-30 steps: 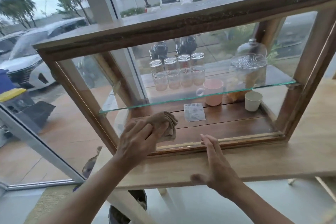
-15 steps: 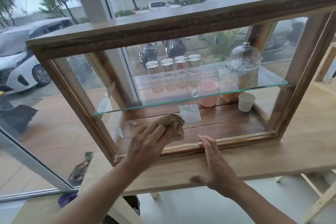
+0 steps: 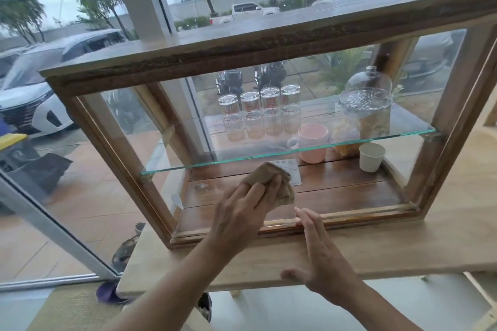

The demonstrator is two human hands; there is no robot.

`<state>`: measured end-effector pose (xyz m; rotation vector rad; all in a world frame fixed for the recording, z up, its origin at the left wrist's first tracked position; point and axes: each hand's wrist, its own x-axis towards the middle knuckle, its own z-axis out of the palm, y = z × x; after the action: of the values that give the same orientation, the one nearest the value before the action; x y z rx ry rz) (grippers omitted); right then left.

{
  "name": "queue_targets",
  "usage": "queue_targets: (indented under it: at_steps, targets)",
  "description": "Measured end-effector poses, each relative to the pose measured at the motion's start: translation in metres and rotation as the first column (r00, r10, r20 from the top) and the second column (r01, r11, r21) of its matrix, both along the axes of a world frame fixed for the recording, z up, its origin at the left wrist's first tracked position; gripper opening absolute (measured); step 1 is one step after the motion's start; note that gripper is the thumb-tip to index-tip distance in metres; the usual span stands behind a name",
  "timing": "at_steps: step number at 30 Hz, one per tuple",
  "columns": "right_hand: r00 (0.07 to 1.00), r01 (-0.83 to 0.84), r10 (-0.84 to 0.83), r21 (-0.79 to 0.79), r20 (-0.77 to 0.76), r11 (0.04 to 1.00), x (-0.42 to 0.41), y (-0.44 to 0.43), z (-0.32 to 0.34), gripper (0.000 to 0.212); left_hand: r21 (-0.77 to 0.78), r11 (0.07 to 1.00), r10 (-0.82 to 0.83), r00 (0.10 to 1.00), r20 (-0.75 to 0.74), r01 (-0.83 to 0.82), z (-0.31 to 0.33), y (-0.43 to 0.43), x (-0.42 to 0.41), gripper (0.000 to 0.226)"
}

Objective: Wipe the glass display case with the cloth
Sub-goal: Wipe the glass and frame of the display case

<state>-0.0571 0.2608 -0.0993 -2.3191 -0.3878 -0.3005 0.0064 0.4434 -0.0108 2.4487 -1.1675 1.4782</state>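
Observation:
A wood-framed glass display case point(image 3: 242, 48) stands on a pale wooden table point(image 3: 403, 244) by a window. My left hand point(image 3: 242, 212) presses a bunched tan cloth point(image 3: 271, 177) against the lower part of the front glass, just under the edge of the glass shelf point(image 3: 376, 142). My right hand point(image 3: 320, 255) lies flat on the table, fingers spread, fingertips touching the case's bottom frame rail. It holds nothing.
Inside the case are several upturned glasses point(image 3: 258, 115), a pink mug point(image 3: 312, 142), a glass dome point(image 3: 368, 94), a white paper cup point(image 3: 372, 156) and a small card point(image 3: 293, 172). A large window point(image 3: 67, 196) stands left and behind, with parked cars outside.
My left hand has slid the cloth rightward across the lower glass and slightly up. My right hand has stayed at the bottom rail. The camera view has shifted a little.

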Motion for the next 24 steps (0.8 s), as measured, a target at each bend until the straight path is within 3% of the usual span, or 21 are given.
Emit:
queue_targets:
  at_steps: [3, 6, 11, 15, 19, 22, 24]
  targets:
    - [1.0, -0.004, 0.004, 0.005, 0.001, 1.0, 0.0, -0.001, 0.001, 0.119, -0.1, 0.995, 0.023, 0.994, 0.106, -0.012, 0.047, 0.002, 0.009, 0.034]
    - [1.0, -0.012, 0.012, -0.004, -0.001, 1.0, 0.001, 0.0, 0.0, 0.119, -0.237, 0.965, 0.135, 0.986, 0.095, -0.109, 0.047, 0.028, 0.009, 0.036]
    - [1.0, -0.001, 0.001, -0.015, -0.007, 1.0, 0.001, 0.0, 0.0, 0.118, -0.147, 0.985, 0.092, 0.996, -0.002, -0.091, 0.007, -0.012, -0.002, 0.05]
    - [1.0, 0.001, -0.002, -0.033, -0.009, 0.999, 0.002, -0.001, 0.001, 0.119, -0.259, 0.966, 0.045, 0.997, 0.064, -0.027, 0.068, -0.016, 0.009, 0.055]
    - [1.0, -0.009, 0.009, -0.039, 0.0, 0.999, 0.005, -0.001, -0.001, 0.119, -0.418, 0.894, 0.196, 0.98, 0.039, -0.162, 0.058, 0.016, 0.006, 0.039]
    - [1.0, -0.003, 0.003, -0.049, 0.0, 0.999, 0.006, 0.0, -0.001, 0.12, -0.357, 0.924, 0.155, 0.988, 0.013, -0.14, 0.04, -0.013, 0.001, 0.031]
    - [1.0, -0.015, 0.015, -0.048, 0.004, 0.999, 0.006, -0.001, -0.001, 0.12, -0.338, 0.936, 0.127, 0.989, 0.076, -0.094, 0.058, -0.028, 0.005, 0.036]
